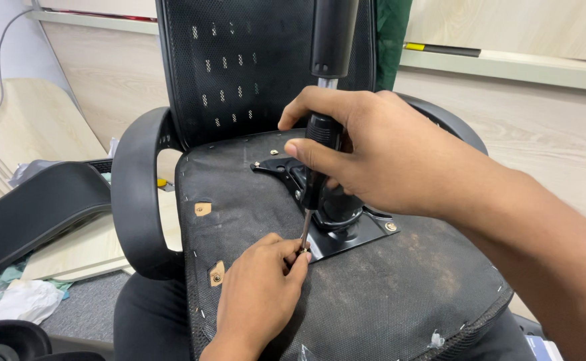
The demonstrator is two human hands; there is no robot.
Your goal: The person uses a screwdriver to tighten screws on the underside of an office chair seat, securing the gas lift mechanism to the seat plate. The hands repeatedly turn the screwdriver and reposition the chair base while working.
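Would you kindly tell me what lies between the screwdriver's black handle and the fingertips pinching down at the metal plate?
In the head view, only the screwdriver's thin steel shaft spans that stretch, running from the right hand down to the left hand at the metal plate.

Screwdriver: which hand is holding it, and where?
The right hand grips the screwdriver by its black handle; left hand fingertips pinch its tip at the screw.

No packages, labels, signs or screens show anywhere in this view.
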